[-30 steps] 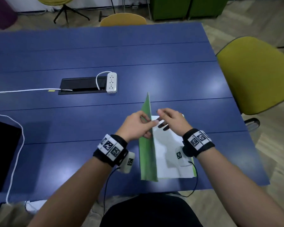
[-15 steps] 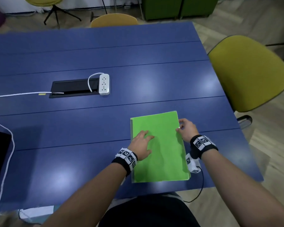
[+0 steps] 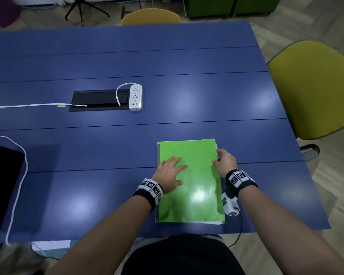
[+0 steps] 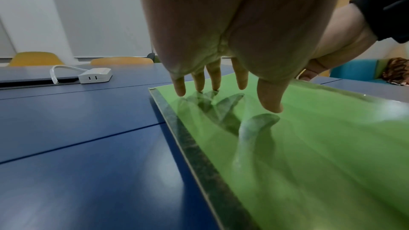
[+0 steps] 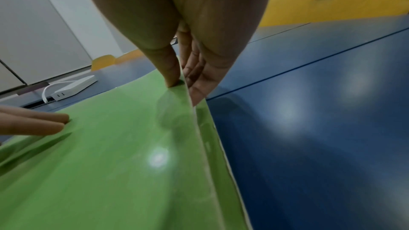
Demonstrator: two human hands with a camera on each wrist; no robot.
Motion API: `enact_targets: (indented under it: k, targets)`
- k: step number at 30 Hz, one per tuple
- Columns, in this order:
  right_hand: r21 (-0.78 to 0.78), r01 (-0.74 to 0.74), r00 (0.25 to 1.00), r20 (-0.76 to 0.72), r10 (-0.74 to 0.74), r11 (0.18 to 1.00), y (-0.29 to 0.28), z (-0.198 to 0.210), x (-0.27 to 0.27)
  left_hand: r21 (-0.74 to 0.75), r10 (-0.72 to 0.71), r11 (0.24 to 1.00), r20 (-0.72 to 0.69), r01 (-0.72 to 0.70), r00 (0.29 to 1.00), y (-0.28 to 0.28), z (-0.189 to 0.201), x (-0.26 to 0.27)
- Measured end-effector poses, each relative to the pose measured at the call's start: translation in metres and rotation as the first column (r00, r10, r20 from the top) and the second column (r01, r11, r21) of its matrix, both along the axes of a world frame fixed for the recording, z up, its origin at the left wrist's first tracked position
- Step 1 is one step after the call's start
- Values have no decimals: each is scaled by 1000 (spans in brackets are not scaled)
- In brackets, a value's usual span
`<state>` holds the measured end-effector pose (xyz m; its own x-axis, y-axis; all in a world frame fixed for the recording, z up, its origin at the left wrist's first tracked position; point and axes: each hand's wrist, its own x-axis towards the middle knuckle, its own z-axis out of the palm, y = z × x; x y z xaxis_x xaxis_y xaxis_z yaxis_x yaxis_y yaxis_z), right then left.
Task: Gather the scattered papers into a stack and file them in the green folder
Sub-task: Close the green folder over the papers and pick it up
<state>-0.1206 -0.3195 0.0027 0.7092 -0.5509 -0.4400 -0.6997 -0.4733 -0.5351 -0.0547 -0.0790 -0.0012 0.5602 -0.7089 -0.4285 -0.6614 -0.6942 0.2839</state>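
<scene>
With its cover down, the green folder (image 3: 189,181) lies at lower centre of the head view; the left hand (image 3: 170,174) presses flat with straight fingers, likely to keep it shut, while the right hand (image 3: 224,160) pinches its right edge, thumb on top. Only white slivers of the papers (image 3: 213,222) peek out below; how neatly they sit inside is hidden.

right hand (image 5: 177,32) is pinching the green folder (image 5: 110,163) at its open edge, thumb on top, fingers (image 5: 199,83) under the cover | white papers' edge (image 5: 223,148) is showing beneath that cover | left hand's fingertips (image 5: 44,121) are pressing the cover opposite | power strip (image 5: 73,87) is lying beyond on the blue table (image 5: 309,128)
</scene>
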Motion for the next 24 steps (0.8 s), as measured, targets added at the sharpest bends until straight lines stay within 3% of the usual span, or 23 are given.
enact_targets:
  k: [5, 8, 17, 20, 24]
  targets:
    - [-28, 17, 995, -101, -20, 999, -3, 0, -6, -1, -5, 1000, -7, 5, 1000, 1, -2, 6]
    - [42, 40, 993, -110, -35, 998, 1, 3, -5, 18, -13, 1000, -5, 13, 1000, 2, -3, 7]
    - [-39, -73, 988, -136, 67, 997, 15, 1, 5, 33, 1, 999, 2, -1, 1000, 6, -8, 9]
    - [-194, -237, 970, -95, 222, 952, 28, 4, 1, -3, 18, 1000, 57, -18, 998, 7, -10, 14]
    - [-277, -580, 814, -206, 542, 766, 45, -2, -11, 51, 56, 997, 54, -58, 997, 9, -16, 15]
